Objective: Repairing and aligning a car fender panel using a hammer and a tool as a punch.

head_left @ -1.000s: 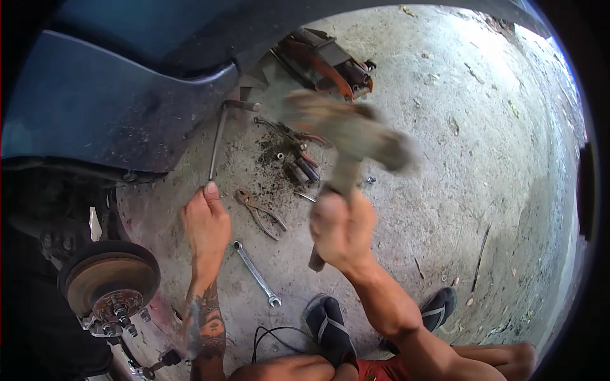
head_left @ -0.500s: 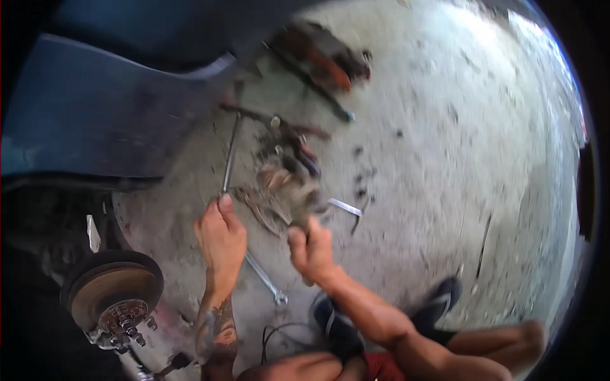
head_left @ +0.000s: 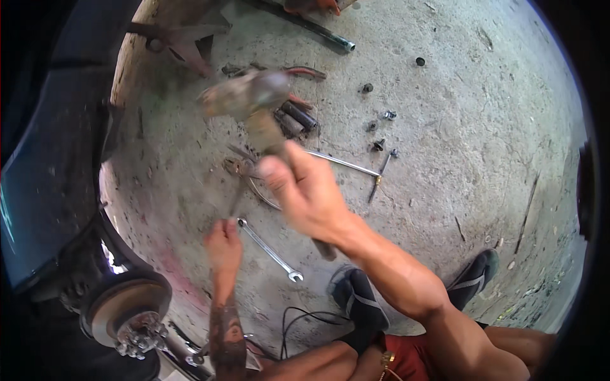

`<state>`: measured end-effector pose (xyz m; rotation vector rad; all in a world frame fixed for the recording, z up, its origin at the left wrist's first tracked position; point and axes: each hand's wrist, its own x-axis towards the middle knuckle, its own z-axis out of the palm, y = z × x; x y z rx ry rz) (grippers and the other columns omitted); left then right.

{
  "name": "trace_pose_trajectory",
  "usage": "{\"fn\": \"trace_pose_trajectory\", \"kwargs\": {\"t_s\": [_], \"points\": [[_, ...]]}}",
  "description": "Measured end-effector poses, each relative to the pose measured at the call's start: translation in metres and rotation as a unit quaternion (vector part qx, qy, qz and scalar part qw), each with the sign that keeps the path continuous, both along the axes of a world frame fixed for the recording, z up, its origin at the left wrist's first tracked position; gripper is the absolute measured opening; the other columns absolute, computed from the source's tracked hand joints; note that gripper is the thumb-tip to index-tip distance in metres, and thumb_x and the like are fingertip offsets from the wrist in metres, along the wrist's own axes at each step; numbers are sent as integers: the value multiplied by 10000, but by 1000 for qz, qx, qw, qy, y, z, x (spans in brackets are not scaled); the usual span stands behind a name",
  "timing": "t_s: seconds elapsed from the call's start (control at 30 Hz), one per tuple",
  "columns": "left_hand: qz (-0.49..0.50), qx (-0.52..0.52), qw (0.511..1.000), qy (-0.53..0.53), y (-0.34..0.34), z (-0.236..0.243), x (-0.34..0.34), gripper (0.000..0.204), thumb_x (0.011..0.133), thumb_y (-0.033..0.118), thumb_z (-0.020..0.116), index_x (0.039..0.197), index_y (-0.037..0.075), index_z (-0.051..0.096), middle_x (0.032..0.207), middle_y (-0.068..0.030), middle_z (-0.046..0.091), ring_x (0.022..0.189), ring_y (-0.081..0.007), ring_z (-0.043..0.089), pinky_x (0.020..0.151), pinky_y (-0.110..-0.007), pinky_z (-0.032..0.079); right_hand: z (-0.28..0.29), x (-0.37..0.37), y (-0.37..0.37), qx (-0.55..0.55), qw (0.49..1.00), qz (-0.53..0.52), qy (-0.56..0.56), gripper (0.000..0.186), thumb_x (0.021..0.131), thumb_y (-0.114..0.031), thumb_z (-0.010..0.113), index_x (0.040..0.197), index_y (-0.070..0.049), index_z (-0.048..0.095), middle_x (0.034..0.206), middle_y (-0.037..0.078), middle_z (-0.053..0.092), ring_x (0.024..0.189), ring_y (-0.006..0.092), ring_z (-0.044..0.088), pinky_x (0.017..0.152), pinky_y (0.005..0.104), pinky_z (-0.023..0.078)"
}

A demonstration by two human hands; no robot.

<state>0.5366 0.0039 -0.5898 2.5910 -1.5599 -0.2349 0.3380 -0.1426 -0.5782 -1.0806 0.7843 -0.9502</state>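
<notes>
Rusted steel sits nearest on the left: a bare brake disc (head_left: 130, 311) with its wheel studs exposed, under the dark car body (head_left: 57, 165). Beside it the left hand (head_left: 222, 244) rests low on the concrete floor (head_left: 457, 127), fingers curled around a thin rod-like tool (head_left: 236, 202) (blurred; its kind cannot be told), just left of a combination wrench (head_left: 270, 249) lying flat. Near right, the person's dark sandalled feet (head_left: 359, 305) are planted on the floor.

The right hand (head_left: 305, 193) is clenched round the handle of a hammer (head_left: 254, 98), whose heavy head is raised and smeared by motion, above and beyond the left hand. Half a second ago this hand was low among the tools on the floor; a second ago the hammer was also held high. That pattern reads as repeated blows, with another swing now at its top, likely aimed at what the left hand steadies.

Farther out lie a T-handle wrench (head_left: 346, 165), dark sockets (head_left: 298, 117), loose nuts and bolts (head_left: 381, 130) and a long pipe (head_left: 318, 32).

The surface is rough, stained grey concrete, sunlit on the right; it appears an open workshop yard.
</notes>
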Motion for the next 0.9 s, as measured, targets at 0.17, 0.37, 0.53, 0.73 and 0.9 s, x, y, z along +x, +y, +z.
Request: {"fn": "trace_pose_trajectory", "kwargs": {"t_s": [0.17,0.37,0.53,0.73,0.9], "points": [[-30,97,992,71,10,-13,-5,301,883,299,533,802,13,577,692,-188,580,657,-378,570,622,-464,448,18,36,-21,-7,999,31,-35,357,924,-326,527,810,6,464,492,132,448,425,226,469,438,371,379],[-107,-92,977,-163,-79,145,-59,431,854,184,579,1221,-21,487,1170,-219,490,1007,-379,536,843,-447,441,18,56,-29,17,997,32,-62,331,933,-320,518,816,-12,486,540,37,429,503,116,415,460,320,366],[-189,-160,917,-312,-140,134,-52,513,881,177,544,1329,-12,383,1276,-218,440,1073,-344,525,855,-394,462,9,43,-22,8,998,28,-48,390,924,-324,520,745,12,435,485,202,439,433,385,476,433,421,367],[-69,-154,917,-360,-167,130,-46,424,878,125,533,1271,-5,442,1285,-188,469,1112,-348,534,856,-386,502,14,48,-24,-24,999,24,-38,401,924,-323,524,718,6,423,468,193,413,399,360,452,424,411,360],[-134,-179,920,-321,-166,133,-27,323,888,93,508,1197,-1,510,1244,-165,525,1067,-317,574,763,-354,545,17,60,-21,33,996,57,-58,330,931,-314,534,820,-5,497,582,15,422,563,83,374,489,278,356]]}}
